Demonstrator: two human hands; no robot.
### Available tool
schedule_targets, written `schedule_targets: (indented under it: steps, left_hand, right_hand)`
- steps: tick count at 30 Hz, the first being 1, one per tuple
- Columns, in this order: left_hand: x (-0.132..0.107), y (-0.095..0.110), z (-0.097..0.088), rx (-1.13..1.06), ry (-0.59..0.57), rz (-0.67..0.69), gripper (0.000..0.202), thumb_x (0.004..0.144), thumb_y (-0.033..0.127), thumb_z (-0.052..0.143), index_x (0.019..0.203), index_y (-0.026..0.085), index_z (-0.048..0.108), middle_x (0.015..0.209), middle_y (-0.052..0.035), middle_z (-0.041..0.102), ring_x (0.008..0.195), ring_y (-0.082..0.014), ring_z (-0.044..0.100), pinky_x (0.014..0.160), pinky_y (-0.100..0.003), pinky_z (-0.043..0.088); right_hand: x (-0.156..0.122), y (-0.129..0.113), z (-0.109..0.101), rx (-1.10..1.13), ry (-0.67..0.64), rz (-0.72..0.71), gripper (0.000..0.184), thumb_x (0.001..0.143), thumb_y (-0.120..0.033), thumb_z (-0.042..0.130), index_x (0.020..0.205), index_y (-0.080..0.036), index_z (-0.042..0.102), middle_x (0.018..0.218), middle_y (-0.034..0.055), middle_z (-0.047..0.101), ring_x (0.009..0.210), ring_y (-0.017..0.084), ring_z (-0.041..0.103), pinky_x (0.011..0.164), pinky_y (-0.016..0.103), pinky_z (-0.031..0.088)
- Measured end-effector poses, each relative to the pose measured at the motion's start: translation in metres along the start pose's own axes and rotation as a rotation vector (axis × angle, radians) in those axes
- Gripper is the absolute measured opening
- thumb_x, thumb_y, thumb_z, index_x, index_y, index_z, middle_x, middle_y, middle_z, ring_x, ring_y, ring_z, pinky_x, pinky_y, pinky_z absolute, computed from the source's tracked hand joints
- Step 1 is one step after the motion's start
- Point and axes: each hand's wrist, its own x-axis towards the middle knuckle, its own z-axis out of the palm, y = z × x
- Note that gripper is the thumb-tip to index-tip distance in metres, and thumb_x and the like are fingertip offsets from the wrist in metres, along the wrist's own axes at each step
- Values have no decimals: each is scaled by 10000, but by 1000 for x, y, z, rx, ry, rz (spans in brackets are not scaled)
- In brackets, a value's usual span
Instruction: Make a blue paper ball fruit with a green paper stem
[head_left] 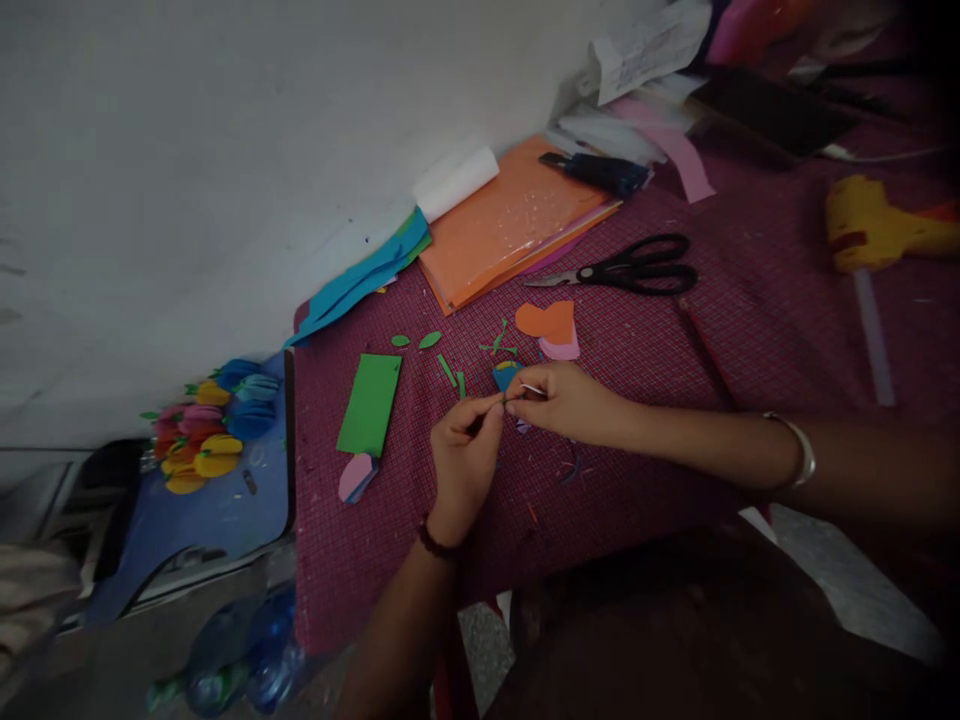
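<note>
My left hand [466,445] and my right hand [564,400] meet fingertip to fingertip above the red checked cloth. Both pinch at a tiny dark-green piece [505,399], mostly hidden by the fingers. A thin white sliver [533,389] shows at my right fingers; its kind is unclear. Just behind the fingertips lies a blue and yellow cutout [507,373]. Beyond are thin green scraps [501,340], green leaf shapes [430,340] and an orange cutout [547,321] over pink ones. Left of my hands are a green sheet [370,403] and a pink cutout [356,478].
Black-handled scissors [637,268] lie behind my hands, before an orange sheet stack [510,215] with a box cutter [596,172]. A yellow glue gun [859,225] is at right. Colourful paper fruit shapes [217,455] rest on a blue surface [217,515] at left, above plastic bottles [225,655].
</note>
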Motion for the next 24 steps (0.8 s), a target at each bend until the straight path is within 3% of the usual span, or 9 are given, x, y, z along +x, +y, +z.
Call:
schedule_targets:
  steps: [5, 8, 13, 18, 24]
  left_hand:
    - [-1, -1, 2, 348, 18, 256, 167, 849, 174, 550, 870, 171, 716, 729, -28, 669, 664, -129, 586, 645, -256, 461]
    - [-3, -2, 2, 587, 8, 399, 208, 877, 157, 499, 943, 136, 695, 750, -58, 651, 696, -146, 572, 669, -276, 460]
    - [-10, -6, 5, 726, -18, 466, 253, 886, 139, 468, 1065, 123, 647, 842, -98, 658, 771, -177, 579, 728, -320, 478]
    - [-15, -3, 10, 609, -66, 433, 364, 878, 147, 476, 1221, 75, 575, 922, -135, 662, 841, -202, 588, 766, -352, 486]
    - [-5, 2, 0, 53, -36, 90, 183, 871, 263, 563, 942, 172, 704, 807, -37, 690, 736, -137, 618, 688, -270, 492]
  right_hand:
    - [0, 1, 0, -57, 0, -47, 143, 769, -194, 524, 647, -155, 588, 563, -41, 474, 550, 88, 419, 527, 222, 304]
    - [0, 1, 0, -38, 8, -44, 143, 754, -175, 520, 619, -158, 564, 552, -46, 451, 554, 90, 413, 536, 224, 307]
    - [0, 3, 2, 51, 7, -14, 149, 754, -204, 517, 611, -167, 535, 548, -49, 440, 538, 89, 400, 514, 226, 300]
    - [1, 5, 2, 170, 51, 17, 140, 735, -211, 522, 605, -173, 487, 577, -56, 427, 542, 77, 384, 516, 217, 310]
    - [-1, -6, -3, 130, 18, -3, 132, 741, -234, 529, 625, -177, 501, 530, -66, 386, 496, 71, 330, 467, 219, 247]
